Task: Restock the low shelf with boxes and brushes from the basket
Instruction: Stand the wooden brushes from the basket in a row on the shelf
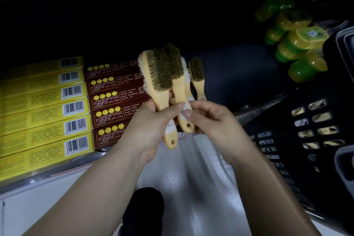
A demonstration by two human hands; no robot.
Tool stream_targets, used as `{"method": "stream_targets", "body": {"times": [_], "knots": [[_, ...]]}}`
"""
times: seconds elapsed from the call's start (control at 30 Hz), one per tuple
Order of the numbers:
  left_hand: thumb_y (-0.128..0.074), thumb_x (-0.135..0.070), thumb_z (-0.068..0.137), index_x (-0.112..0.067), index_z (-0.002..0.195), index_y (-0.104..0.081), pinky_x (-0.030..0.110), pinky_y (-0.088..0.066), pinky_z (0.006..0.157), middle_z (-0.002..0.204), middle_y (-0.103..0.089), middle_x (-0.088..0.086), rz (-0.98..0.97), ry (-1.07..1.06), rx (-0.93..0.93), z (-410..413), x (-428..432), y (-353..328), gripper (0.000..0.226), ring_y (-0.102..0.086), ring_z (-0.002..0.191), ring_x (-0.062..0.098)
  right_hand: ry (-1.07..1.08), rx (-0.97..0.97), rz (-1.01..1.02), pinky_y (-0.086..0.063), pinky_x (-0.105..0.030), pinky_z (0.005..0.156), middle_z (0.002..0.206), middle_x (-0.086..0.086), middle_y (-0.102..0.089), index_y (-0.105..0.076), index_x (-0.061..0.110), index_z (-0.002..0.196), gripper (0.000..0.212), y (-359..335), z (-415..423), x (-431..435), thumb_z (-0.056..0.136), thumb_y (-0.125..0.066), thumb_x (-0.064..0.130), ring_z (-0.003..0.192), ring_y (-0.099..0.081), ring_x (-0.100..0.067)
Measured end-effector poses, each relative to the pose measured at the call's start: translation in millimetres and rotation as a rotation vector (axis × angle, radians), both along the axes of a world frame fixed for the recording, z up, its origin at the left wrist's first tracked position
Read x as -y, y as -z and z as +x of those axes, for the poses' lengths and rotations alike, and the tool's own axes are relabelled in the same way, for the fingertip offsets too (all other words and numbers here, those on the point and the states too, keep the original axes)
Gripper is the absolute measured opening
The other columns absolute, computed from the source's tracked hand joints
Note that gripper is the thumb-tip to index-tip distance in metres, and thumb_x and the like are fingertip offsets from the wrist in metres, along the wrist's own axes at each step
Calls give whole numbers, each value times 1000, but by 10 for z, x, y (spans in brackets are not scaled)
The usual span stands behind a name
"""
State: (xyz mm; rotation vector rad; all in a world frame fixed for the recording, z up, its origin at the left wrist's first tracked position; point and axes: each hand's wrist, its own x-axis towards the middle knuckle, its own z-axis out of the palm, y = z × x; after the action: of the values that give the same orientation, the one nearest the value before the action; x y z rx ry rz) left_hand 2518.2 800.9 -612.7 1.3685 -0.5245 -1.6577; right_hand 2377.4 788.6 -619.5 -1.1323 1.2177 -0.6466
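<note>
The rear of the low shelf (57, 174) is in darkness, and nothing can be made out there. The basket (306, 130), at 4 o'clock, is cut off by the frame edge and its contents are hidden. Print on the boxes is blurred. The brushes (164, 71) are at centre, above the shelf front, fanned bristles-up; they overlap, so the count is uncertain. The left hand (151, 124) grips their handles. The right hand (208, 120), slightly blurred, pinches one handle between thumb and forefinger. Yellow boxes (44, 109) lie at 9 o'clock with brown boxes (115, 101) just beside them, partly covered by the left hand. Green-and-yellow tubs (295, 44) are stacked at 2 o'clock.
</note>
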Motion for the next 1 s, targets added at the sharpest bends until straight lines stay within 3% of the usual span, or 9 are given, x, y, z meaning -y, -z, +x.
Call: {"method": "stream_targets", "body": {"times": [0.13, 0.23, 0.37, 0.53, 0.67, 0.77, 0.83, 0.9, 1.0], "knots": [[-53, -34, 93, -23, 99, -70, 31, -57, 59, 69, -71, -10, 56, 11, 48, -14, 22, -6, 21, -67, 59, 11, 214, 27, -31, -56, -28, 64, 86, -6, -73, -69, 12, 100, 14, 81, -154, 76, 89, -60, 12, 74, -68, -15], [-53, -36, 90, -22, 89, -75, 33, -56, 59, 71, -70, -1, 101, 5, 75, 19, 30, -2, 26, -66, 62, 13, 398, -204, -119, -52, -18, 61, 72, 5, -70, -65, 17, 94, 9, 229, -356, 294, 92, -56, 17, 66, -64, -3], [-46, -27, 93, -18, 88, -72, 18, -47, 42, 50, -63, -10, 74, 45, 55, 34, 30, -14, 28, -59, 44, 3, 350, -537, -86, -51, -36, 79, 93, -5, -65, -56, 17, 104, 19, 484, -488, 529, 95, -49, 32, 84, -60, -20], [-49, -26, 94, -16, 102, -69, 32, -54, 79, 99, -69, 8, 11, 119, 96, 36, 25, 64, 23, -64, 92, 20, 295, -588, -131, -49, -37, 81, 90, -7, -65, -50, 18, 95, 11, 651, -488, 571, 92, -56, 27, 85, -62, -25], [-53, -25, 91, -14, 93, -69, 36, -52, 87, 98, -72, 12, -33, 183, 187, 20, 29, 85, 18, -65, 100, 28, 229, -734, -177, -50, -34, 75, 83, -2, -66, -60, 16, 96, 13, 672, -485, 566, 90, -59, 28, 82, -63, -24], [-60, -26, 88, -15, 90, -70, 23, -54, 71, 92, -74, 8, -61, 212, 275, 18, 60, 137, 15, -67, 87, 19, 177, -878, -207, -46, -30, 70, 87, -6, -69, -66, 18, 98, 17, 636, -449, 548, 92, -56, 30, 82, -63, -25], [-63, -24, 86, -16, 86, -71, 14, -48, 55, 86, -75, 5, -84, 207, 320, 9, 81, 160, 11, -64, 73, 11, 152, -974, -210, -44, -31, 71, 98, -10, -67, -65, 17, 105, 24, 574, -403, 516, 94, -50, 33, 89, -62, -29], [-66, -21, 84, -18, 82, -72, 12, -45, 49, 79, -75, 1, -101, 176, 333, -5, 109, 170, 6, -62, 63, 4, 152, -1084, -246, -41, -34, 76, 109, -15, -58, -62, 14, 110, 30, 459, -376, 440, 96, -44, 35, 97, -57, -34], [-71, -19, 80, -21, 78, -71, 11, -46, 49, 70, -74, -4, -148, 134, 344, -44, 170, 179, 2, -63, 58, 2, 147, -969, -382, -39, -36, 86, 112, -16, -56, -62, 13, 111, 32, 257, -332, 252, 98, -41, 32, 104, -51, -34]]}}
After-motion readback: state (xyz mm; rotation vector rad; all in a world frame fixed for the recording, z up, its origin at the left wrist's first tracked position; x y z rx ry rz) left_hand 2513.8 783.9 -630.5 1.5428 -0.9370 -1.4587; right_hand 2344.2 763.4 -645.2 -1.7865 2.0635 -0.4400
